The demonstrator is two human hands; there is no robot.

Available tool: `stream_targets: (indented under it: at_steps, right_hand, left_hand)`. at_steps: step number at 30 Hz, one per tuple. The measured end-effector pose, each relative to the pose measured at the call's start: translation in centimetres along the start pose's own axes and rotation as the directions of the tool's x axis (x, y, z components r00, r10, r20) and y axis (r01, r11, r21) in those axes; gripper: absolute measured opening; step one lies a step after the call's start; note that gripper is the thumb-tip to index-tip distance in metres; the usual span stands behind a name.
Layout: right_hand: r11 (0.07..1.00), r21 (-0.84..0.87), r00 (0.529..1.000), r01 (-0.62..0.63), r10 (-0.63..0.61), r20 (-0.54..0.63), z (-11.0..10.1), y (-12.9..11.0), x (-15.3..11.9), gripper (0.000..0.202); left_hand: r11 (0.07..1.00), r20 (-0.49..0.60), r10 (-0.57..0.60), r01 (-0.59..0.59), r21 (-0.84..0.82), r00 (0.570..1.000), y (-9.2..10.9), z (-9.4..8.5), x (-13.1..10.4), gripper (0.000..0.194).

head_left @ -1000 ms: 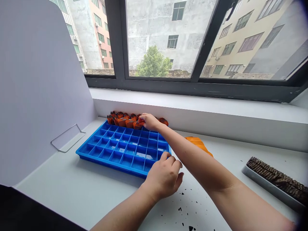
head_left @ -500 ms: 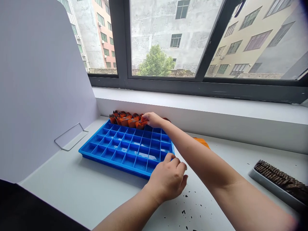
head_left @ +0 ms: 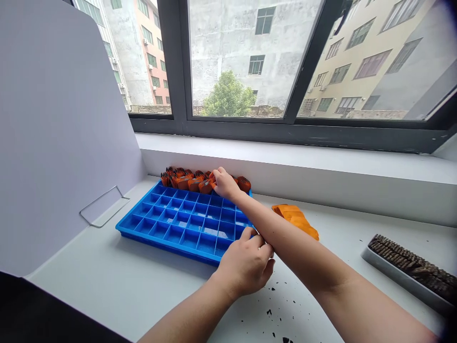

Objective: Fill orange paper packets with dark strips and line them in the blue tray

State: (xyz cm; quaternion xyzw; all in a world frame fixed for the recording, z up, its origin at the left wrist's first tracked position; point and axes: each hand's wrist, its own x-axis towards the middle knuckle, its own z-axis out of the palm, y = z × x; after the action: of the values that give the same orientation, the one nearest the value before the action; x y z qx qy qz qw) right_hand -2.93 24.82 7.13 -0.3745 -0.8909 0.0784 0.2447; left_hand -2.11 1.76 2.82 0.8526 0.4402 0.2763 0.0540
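The orange bunches [head_left: 183, 182] sit along the back of the blue tray [head_left: 170, 247], and the right hand [head_left: 226, 185] pinches 1 orange bit [head_left: 213, 180] there, so that back row is the busy spot. The left hand [head_left: 244, 264] is curled by the tray's near right corner, but I can't tell if it grips. Farther right lies an orange pile [head_left: 296, 220], then brown sticks [head_left: 410, 261].

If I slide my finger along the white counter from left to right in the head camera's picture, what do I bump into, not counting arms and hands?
A thin wire frame → the blue tray → the flat orange bundle → the long grey holder full of dark brown pieces.
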Motion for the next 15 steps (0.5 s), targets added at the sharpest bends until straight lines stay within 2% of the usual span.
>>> stream_targets:
  at_steps: [3, 6, 11, 15]
  right_hand:
    - [0.999, 0.043, 0.998, -0.033, 0.035, -0.048, -2.0, -0.2, -1.0, 0.012]
    - [0.994, 0.070, 0.993, -0.079, 0.085, -0.078, -4.9, 0.0, -3.0, 0.007]
    - [0.974, 0.066, 0.969, -0.218, 0.224, -0.109, -10.2, 1.2, -9.0, 0.015]
    - [0.940, 0.020, 0.932, -0.340, 0.340, -0.127, -13.5, 3.4, -14.7, 0.032]
  left_hand:
    - [0.999, -0.002, -0.041, 0.041, -0.018, 0.999, -0.2, 0.1, 0.0, 0.014]
    - [0.997, -0.006, -0.065, 0.064, -0.037, 0.998, -0.2, 0.1, 0.0, 0.013]
    - [0.997, -0.015, -0.065, 0.064, -0.045, 0.998, -0.2, 0.0, 0.1, 0.011]
    - [0.997, -0.034, -0.054, 0.052, -0.054, 0.998, -0.1, -0.1, 0.2, 0.011]
